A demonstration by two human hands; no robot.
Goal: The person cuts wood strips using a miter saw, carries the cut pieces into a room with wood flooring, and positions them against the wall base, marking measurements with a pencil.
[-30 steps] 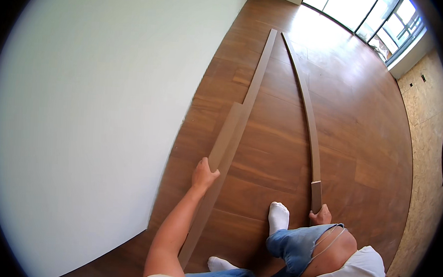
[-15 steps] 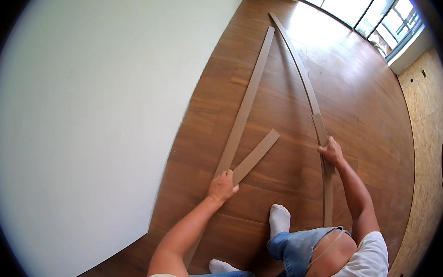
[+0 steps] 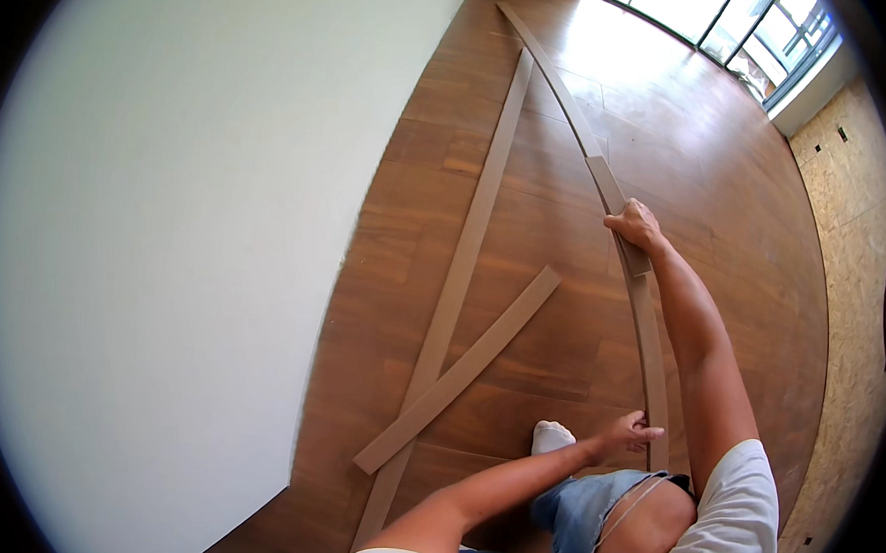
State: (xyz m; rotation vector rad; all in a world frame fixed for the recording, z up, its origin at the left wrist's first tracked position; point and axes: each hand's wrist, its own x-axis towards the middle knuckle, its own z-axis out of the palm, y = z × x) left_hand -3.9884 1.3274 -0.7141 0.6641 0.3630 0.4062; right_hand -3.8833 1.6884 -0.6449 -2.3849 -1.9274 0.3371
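Observation:
My right hand [image 3: 634,224] is closed round a short brown-grey board [image 3: 636,257] together with a long, thin board [image 3: 648,337] of the same colour. That long board runs from the far floor back to my knee and looks bowed. Beside its near end is my left hand [image 3: 627,435], fingers apart at the board's edge; whether they touch it I cannot tell. To the left, another short board [image 3: 490,337] lies slantwise across a second long board [image 3: 478,213] on the floor.
A white wall panel [image 3: 186,213] borders the left side. Wooden flooring [image 3: 743,292] stretches to glass doors [image 3: 667,10] at the far end. A particle-board wall [image 3: 852,218] stands on the right. My white-socked foot [image 3: 553,437] is near the long board.
My left hand has let go of the left short board, which now lies across the long one, and has moved right. My right hand has shifted farther away with its boards.

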